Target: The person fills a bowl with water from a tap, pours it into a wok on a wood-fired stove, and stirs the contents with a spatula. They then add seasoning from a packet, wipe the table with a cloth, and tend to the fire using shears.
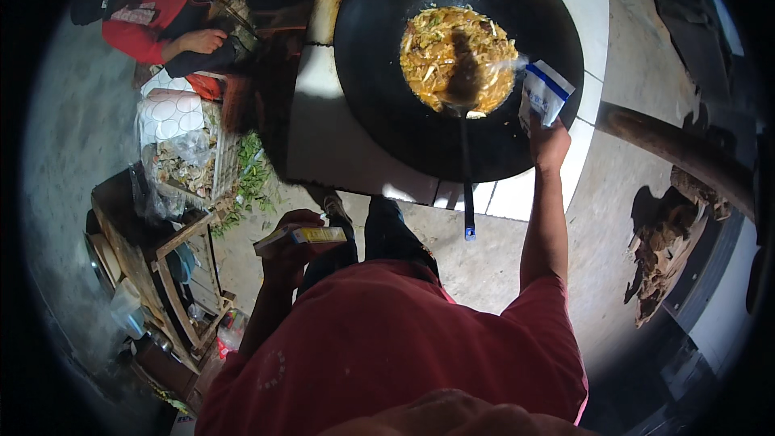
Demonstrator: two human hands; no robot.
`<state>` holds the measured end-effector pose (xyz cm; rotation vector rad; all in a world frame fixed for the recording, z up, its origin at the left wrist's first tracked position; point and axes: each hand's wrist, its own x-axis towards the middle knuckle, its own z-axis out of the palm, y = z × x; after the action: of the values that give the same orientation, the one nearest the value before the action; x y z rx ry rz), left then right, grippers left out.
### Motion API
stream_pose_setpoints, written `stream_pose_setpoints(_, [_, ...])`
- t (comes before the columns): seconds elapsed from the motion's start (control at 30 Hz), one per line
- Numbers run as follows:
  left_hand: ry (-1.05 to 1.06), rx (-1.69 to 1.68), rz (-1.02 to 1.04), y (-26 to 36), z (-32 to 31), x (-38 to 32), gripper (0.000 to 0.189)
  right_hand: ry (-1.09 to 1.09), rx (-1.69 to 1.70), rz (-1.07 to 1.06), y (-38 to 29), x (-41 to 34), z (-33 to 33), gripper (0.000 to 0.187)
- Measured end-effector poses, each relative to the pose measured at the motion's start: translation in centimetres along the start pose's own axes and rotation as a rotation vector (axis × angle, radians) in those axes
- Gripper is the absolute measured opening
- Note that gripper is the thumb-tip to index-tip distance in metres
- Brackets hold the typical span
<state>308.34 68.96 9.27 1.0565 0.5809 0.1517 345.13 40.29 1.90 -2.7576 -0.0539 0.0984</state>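
My right hand [550, 146] grips a white and blue packet [544, 94], held over the right side of a large black wok [387, 97]. Whitish material blurs from the packet's mouth toward the stew-like food [424, 54] in the wok's middle. A long-handled metal spatula [466, 175] rests with its blade in the food and its handle across the near rim. In my left hand [287, 257], held low beside my body, is a small yellow and white box [318, 235] bearing writing. Its contents are hidden.
The wok sits in a white-tiled stove [327, 115]. At upper left a person in a red sleeve [136, 39] sits close by. Left are a crate [225, 151] with bags, greens [253, 169] on the floor and a wooden rack [166, 278]. A log [672, 145] juts from the stove's right.
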Motion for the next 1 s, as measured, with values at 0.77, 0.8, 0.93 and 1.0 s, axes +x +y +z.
stream_pose_setpoints(0.77, [0.065,-0.161,0.208,0.4,-2.7,-10.6,0.034,-0.168,1.425,-0.307,-9.3,-16.7,0.0,0.048])
stream_pose_setpoints(0.8, [0.045,-0.01,0.328,0.9,-3.4,-11.7,0.034,-0.252,1.509,-0.382,-9.9,-18.4,0.4,0.047])
stream_pose_setpoints(0.93, [0.116,0.142,0.568,-0.3,-6.9,-20.2,0.037,-0.5,1.381,-0.443,-17.1,-29.8,-0.4,0.037])
stream_pose_setpoints(1.0, [0.204,0.22,0.626,-1.1,-8.9,-25.5,0.039,-0.645,1.19,-0.684,-19.4,-35.9,-0.2,0.033])
